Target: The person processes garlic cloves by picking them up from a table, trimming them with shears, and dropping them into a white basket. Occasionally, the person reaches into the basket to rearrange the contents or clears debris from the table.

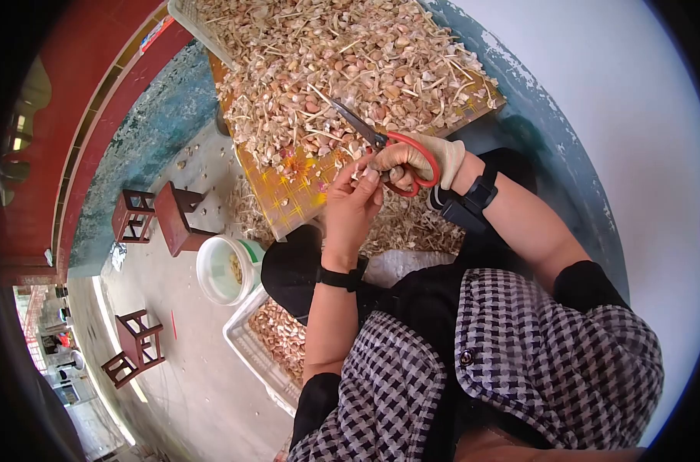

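Observation:
Red-handled scissors point(421, 163) are held in my gloved right hand point(411, 158), their dark blades pointing up and left over a heap of garlic cloves and skins point(311, 85). Bare and close beside it, my left hand point(353, 192) pinches a small pale piece, perhaps a garlic clove point(359, 175), between thumb and fingers. Both hands are in front of the near edge of a yellow patterned table point(277, 202), which bears the heap. My fingers partly hide the small piece.
A white bucket point(220, 269) stands on the floor at the left, next to a white basket point(246, 339) of cloves. Dark red wooden stools point(177, 219) are farther left. Loose skins point(411, 223) lie below the table, near my legs.

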`<state>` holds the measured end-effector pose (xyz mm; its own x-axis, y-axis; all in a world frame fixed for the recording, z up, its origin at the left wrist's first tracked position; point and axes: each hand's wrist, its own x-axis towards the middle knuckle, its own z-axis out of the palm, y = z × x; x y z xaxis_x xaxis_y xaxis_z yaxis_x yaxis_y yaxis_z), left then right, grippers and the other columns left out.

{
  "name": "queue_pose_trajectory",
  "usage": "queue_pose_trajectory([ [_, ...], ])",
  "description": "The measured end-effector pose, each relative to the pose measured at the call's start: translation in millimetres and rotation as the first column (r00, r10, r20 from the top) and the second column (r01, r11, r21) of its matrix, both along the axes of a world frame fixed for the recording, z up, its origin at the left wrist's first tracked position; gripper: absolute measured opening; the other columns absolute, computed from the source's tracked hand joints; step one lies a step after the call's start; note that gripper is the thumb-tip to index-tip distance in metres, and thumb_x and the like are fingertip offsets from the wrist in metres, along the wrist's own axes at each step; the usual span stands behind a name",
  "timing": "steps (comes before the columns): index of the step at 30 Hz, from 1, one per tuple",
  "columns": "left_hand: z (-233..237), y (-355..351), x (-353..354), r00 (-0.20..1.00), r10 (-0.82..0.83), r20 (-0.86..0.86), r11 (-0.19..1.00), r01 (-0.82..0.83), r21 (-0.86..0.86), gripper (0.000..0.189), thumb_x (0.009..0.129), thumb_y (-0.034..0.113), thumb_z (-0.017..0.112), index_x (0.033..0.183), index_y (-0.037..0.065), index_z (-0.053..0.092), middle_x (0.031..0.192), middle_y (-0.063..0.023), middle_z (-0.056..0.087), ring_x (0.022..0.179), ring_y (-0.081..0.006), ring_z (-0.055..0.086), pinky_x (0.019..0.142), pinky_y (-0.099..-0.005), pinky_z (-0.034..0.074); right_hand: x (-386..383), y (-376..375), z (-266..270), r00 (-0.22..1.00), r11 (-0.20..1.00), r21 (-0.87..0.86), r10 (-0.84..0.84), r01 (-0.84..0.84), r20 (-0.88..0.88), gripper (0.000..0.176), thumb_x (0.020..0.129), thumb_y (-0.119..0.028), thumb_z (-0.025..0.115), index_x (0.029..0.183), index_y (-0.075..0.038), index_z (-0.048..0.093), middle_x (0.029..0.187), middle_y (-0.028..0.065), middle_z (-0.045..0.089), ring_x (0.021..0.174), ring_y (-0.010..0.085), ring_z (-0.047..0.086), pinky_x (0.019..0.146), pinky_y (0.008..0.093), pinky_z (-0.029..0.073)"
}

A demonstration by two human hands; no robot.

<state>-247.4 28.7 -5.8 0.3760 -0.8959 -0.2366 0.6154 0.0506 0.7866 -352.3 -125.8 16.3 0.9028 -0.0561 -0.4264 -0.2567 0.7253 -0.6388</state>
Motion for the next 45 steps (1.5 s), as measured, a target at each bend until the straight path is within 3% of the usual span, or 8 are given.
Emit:
queue_pose_trajectory([
  [8,11,17,-14,0.960,0.247,-0.133,0.969,-0.241,0.061,0.021,0.095,0.013,0.059,0.113,0.002,0.059,0.079,-0.0013,0.059,0.061,-0.0063,0.051,0.050,-0.0168,0.038,-21,27,24,0.989,0.836,-0.537,-0.148,0.111,-0.026,0.052,0.082,-0.052,0.070,0.097,-0.004,0.061,0.070,0.0032,0.058,0.057,0.0088,0.056,0.046,0.0230,0.041],
  [11,19,24,-7,0.932,0.303,-0.197,0.953,-0.298,0.059,0.023,0.097,0.016,0.054,0.115,0.001,0.056,0.076,-0.0011,0.056,0.055,-0.0060,0.045,0.043,-0.0177,0.031,-55,39,30,0.992,-0.269,-0.957,-0.082,-0.111,-0.092,0.055,0.081,-0.055,0.066,0.096,-0.002,0.057,0.084,0.0139,0.063,0.075,0.0279,0.066,0.066,0.0385,0.052],
  [14,29,26,-15,0.916,0.310,-0.255,0.951,-0.295,0.097,0.017,0.098,0.017,0.051,0.108,0.004,0.055,0.074,0.0000,0.053,0.053,-0.0065,0.041,0.042,-0.0186,0.028,-74,58,27,0.977,-0.408,-0.889,-0.131,-0.209,-0.170,0.050,0.080,-0.051,0.065,0.093,-0.003,0.055,0.086,0.0156,0.062,0.077,0.0331,0.064,0.066,0.0422,0.052],
  [24,29,31,-37,0.896,0.245,-0.370,0.969,-0.230,0.086,0.015,0.099,0.020,0.048,0.092,0.008,0.054,0.074,0.0003,0.048,0.057,-0.0110,0.040,0.050,-0.0234,0.029,-92,67,10,0.980,-0.471,-0.863,-0.154,-0.182,-0.123,0.041,0.082,-0.043,0.067,0.090,-0.005,0.053,0.082,0.0133,0.061,0.074,0.0317,0.065,0.062,0.0413,0.051],
  [27,36,30,-40,0.919,0.248,-0.306,0.969,-0.230,0.095,0.013,0.099,0.018,0.047,0.097,0.007,0.054,0.075,-0.0001,0.048,0.059,-0.0107,0.042,0.051,-0.0226,0.032,-91,71,16,0.967,-0.245,-0.938,-0.129,-0.246,-0.220,0.037,0.085,-0.039,0.066,0.091,-0.003,0.057,0.077,0.0147,0.063,0.071,0.0311,0.065,0.060,0.0395,0.051],
  [30,33,27,-37,0.953,0.235,-0.190,0.969,-0.214,0.126,0.015,0.100,0.018,0.048,0.102,0.004,0.054,0.082,-0.0033,0.054,0.060,-0.0088,0.047,0.046,-0.0199,0.032,-98,70,32,0.957,0.663,-0.718,-0.007,-0.213,-0.290,0.039,0.087,-0.040,0.064,0.093,-0.001,0.061,0.070,0.0163,0.064,0.067,0.0327,0.064,0.060,0.0381,0.050],
  [35,34,38,-27,0.970,-0.038,0.240,0.978,-0.014,0.210,0.021,0.099,0.011,0.049,0.114,-0.003,0.050,0.096,-0.0122,0.063,0.066,-0.0122,0.059,0.045,-0.0197,0.040,-116,51,20,0.980,-0.134,-0.971,-0.004,-0.200,-0.201,0.052,0.081,-0.052,0.066,0.094,-0.002,0.063,0.077,0.0156,0.063,0.076,0.0321,0.065,0.067,0.0416,0.051],
  [45,57,38,-36,0.851,-0.292,0.437,0.936,0.159,0.315,0.085,0.079,-0.015,0.041,0.153,0.009,0.005,0.109,-0.0228,0.061,0.060,-0.0170,0.064,0.044,-0.0229,0.046,-116,41,43,0.947,-0.474,-0.836,0.020,-0.275,-0.322,0.047,0.078,-0.051,0.066,0.089,-0.006,0.061,0.080,0.0091,0.061,0.078,0.0283,0.064,0.066,0.0397,0.051],
])
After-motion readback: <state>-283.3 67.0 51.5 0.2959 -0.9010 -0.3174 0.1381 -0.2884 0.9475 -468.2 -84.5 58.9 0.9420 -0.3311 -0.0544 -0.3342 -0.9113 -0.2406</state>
